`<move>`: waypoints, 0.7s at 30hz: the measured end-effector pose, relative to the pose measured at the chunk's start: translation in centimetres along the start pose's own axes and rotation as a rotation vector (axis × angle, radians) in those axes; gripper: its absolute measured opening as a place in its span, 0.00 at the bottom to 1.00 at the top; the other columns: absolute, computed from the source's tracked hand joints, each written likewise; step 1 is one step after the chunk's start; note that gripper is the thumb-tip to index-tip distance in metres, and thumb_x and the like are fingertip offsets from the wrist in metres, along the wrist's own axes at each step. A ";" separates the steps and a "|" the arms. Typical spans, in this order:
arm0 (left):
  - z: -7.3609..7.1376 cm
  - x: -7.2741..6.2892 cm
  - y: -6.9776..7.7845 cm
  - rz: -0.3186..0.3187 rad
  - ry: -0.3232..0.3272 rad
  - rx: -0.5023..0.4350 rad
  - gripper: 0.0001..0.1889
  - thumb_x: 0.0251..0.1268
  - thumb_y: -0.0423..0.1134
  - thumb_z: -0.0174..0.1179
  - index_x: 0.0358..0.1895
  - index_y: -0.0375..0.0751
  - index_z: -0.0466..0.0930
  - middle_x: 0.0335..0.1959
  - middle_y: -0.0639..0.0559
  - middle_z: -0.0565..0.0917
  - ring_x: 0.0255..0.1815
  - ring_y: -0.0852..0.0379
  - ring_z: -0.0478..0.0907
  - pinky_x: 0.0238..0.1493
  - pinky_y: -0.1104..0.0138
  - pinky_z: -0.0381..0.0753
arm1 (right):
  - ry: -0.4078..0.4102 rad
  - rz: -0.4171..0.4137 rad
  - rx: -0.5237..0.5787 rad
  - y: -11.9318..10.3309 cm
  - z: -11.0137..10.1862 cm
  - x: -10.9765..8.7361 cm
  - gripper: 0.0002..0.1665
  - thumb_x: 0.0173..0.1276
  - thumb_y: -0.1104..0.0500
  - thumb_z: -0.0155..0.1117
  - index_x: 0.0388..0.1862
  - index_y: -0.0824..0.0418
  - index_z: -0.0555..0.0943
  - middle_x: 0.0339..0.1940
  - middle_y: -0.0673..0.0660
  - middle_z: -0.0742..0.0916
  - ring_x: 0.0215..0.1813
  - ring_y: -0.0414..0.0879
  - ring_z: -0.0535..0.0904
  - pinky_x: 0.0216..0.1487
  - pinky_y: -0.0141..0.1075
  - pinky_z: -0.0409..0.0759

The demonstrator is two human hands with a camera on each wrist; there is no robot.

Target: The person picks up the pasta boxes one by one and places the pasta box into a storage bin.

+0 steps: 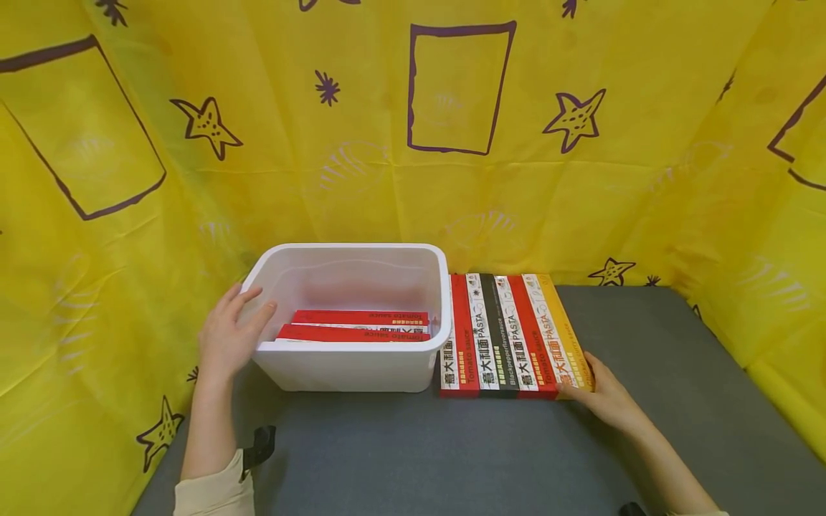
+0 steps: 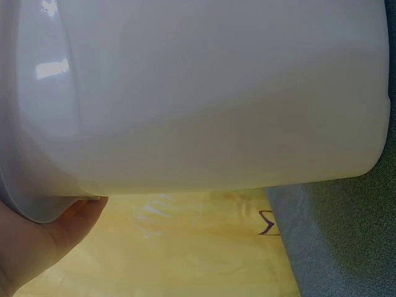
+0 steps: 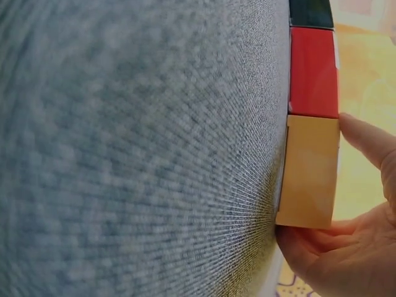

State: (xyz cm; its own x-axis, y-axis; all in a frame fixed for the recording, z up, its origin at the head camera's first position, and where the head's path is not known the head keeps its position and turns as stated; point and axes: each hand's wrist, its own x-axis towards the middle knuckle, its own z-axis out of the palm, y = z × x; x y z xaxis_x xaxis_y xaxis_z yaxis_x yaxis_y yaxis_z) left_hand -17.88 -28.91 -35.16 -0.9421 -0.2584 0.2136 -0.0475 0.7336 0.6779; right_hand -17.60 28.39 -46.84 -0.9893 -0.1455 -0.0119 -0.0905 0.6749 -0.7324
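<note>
The long, slim yellow-and-white cardboard box (image 1: 558,330) lies at the right end of a row of red and black cardboard boxes (image 1: 493,337), its long axis running from the dark grey tabletop's (image 1: 419,451) far edge toward the near one. The right hand (image 1: 605,398), clearly nearer, pinches its near end, thumb above; leftward stands a white plastic bin (image 1: 342,369), its left rim gripped by the left hand (image 1: 227,333).

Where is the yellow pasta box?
In the head view, the yellow pasta box lies right of the white bin, beside a red box, gripped by the right hand.
</note>
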 end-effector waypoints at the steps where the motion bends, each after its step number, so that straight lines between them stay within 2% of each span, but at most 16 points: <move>1: 0.0 0.0 0.0 0.001 0.001 0.000 0.34 0.71 0.57 0.50 0.71 0.37 0.66 0.76 0.34 0.55 0.72 0.28 0.51 0.62 0.28 0.48 | -0.001 0.003 0.002 0.0 0.0 0.0 0.54 0.63 0.48 0.68 0.70 0.80 0.51 0.63 0.78 0.67 0.60 0.67 0.66 0.58 0.61 0.65; 5: 0.1 0.0 0.0 0.006 0.005 -0.001 0.34 0.71 0.57 0.51 0.71 0.37 0.66 0.75 0.34 0.55 0.72 0.28 0.52 0.62 0.28 0.48 | -0.006 0.018 -0.003 0.1 -0.2 -0.1 0.55 0.63 0.48 0.67 0.71 0.81 0.50 0.64 0.79 0.66 0.62 0.69 0.65 0.59 0.62 0.64; 14: 0.1 0.1 0.0 0.027 0.010 0.002 0.33 0.71 0.56 0.50 0.70 0.36 0.67 0.75 0.33 0.56 0.71 0.27 0.52 0.63 0.28 0.47 | -0.008 0.057 -0.097 0.5 -1.0 -0.2 0.55 0.63 0.48 0.66 0.69 0.85 0.49 0.63 0.83 0.65 0.62 0.73 0.64 0.58 0.65 0.65; 21: -0.1 0.1 0.1 0.034 0.012 0.011 0.32 0.71 0.55 0.51 0.69 0.36 0.68 0.74 0.33 0.57 0.71 0.28 0.53 0.64 0.30 0.48 | 0.003 0.008 -0.135 1.0 -0.6 -0.1 0.59 0.57 0.44 0.73 0.70 0.79 0.54 0.60 0.77 0.73 0.57 0.66 0.72 0.53 0.58 0.72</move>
State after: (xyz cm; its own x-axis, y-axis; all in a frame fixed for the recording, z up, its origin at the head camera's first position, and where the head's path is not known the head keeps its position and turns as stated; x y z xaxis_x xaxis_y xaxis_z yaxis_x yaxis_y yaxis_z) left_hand -17.94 -28.90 -35.02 -0.9393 -0.2408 0.2443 -0.0198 0.7491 0.6621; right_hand -17.70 29.52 -47.18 -0.9903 -0.1382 -0.0150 -0.0975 0.7673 -0.6339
